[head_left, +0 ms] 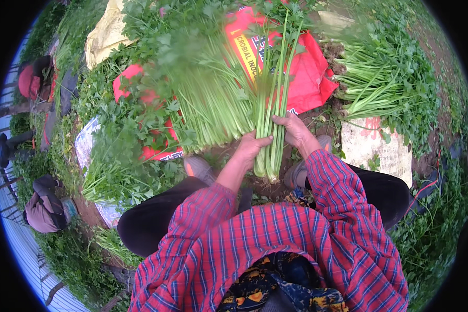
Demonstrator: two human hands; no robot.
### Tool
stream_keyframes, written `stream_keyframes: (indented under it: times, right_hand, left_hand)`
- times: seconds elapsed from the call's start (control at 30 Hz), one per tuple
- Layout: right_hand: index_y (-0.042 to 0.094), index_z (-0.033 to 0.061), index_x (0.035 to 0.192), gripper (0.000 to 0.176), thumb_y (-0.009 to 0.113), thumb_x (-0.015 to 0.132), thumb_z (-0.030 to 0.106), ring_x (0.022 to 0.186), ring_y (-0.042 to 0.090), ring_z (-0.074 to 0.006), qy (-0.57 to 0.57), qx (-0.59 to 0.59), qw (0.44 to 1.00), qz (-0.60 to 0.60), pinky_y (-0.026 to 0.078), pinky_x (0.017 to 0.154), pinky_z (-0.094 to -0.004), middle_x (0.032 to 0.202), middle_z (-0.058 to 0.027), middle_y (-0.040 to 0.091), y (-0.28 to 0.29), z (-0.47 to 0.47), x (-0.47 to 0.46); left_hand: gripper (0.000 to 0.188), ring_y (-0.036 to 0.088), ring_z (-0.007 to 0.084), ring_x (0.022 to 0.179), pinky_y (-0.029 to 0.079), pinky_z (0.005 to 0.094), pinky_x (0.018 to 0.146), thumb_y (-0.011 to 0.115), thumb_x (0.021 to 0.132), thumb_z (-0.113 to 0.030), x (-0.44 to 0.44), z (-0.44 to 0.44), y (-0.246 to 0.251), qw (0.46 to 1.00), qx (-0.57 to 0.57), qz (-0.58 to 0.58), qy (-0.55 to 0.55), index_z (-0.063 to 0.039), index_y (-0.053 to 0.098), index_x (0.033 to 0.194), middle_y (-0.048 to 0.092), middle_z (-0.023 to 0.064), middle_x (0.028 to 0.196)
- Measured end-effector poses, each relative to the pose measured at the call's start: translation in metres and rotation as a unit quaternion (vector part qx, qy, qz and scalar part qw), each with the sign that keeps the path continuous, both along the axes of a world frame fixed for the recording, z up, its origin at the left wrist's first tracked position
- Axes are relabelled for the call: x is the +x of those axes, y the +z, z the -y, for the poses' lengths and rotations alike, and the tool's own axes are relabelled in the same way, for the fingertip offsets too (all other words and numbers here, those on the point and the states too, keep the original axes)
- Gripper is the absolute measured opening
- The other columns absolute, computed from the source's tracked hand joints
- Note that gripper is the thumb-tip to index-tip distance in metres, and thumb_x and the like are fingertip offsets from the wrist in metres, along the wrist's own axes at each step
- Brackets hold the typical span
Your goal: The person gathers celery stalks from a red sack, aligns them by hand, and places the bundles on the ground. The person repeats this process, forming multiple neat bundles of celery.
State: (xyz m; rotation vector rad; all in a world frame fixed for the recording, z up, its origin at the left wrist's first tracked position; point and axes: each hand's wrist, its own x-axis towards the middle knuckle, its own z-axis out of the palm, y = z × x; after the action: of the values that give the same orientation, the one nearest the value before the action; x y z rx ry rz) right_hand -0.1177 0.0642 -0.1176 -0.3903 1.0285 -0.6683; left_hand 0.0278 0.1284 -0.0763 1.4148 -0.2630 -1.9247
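Between my knees I hold several long celery stalks (pixel 275 144), upright in the picture, with their pale root ends toward me. My left hand (pixel 251 146) wraps them from the left, thumb across the front. From the right, my right hand (pixel 292 130) grips the same stalks a little higher up. Just left of my hands lies a wide row of celery (pixel 212 113), its cut-looking base ends facing me and its leaves blurred at the far side. Under this row spreads a red printed sack (pixel 308 74).
At the right, a pile of celery with soil-covered roots (pixel 374 82) lies beside a pale printed sack (pixel 378 148). Loose celery (pixel 113 171) rests on a white-and-blue sack (pixel 87 136) at the left. Farther left, a bent-over person (pixel 46 206) and other people are among the plants.
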Motion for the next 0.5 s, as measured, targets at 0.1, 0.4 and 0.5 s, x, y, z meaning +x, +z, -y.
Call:
stream_keyframes:
  times: [0.1,0.4,0.5]
  right_hand:
    - [0.053,-0.0028,0.115,0.030,0.054,0.086,0.006,0.093,0.057,-0.0228,-0.036,0.040,0.998,-0.013,0.045,0.082,-0.0368,0.099,-0.0115,0.061,0.005,-0.002,0.003]
    - [0.052,-0.0040,0.114,0.029,0.052,0.087,0.007,0.088,0.060,-0.0259,-0.116,0.056,0.992,-0.005,0.048,0.078,-0.0381,0.101,-0.0150,0.060,-0.018,-0.008,0.010]
    - [0.052,-0.0056,0.113,0.030,0.053,0.087,0.007,0.087,0.060,-0.0264,-0.090,0.045,0.995,-0.012,0.048,0.078,-0.0387,0.100,-0.0157,0.060,-0.025,-0.008,0.008]
  left_hand:
    - [0.034,0.062,0.0174,0.080,0.051,0.0312,0.072,0.067,0.078,-0.004,-0.001,0.001,-0.004,1.000,-0.026,0.014,-0.001,0.001,0.055,0.109,0.064,0.0087,0.093]
    - [0.032,0.063,0.0203,0.080,0.053,0.0337,0.070,0.062,0.083,-0.007,-0.006,-0.004,-0.020,0.996,-0.027,0.067,-0.050,0.001,0.052,0.112,0.063,0.0119,0.096]
    - [0.031,0.063,0.0212,0.079,0.054,0.0354,0.069,0.060,0.084,-0.007,-0.006,-0.006,-0.023,0.995,-0.046,0.047,-0.079,0.002,0.052,0.113,0.062,0.0127,0.096]
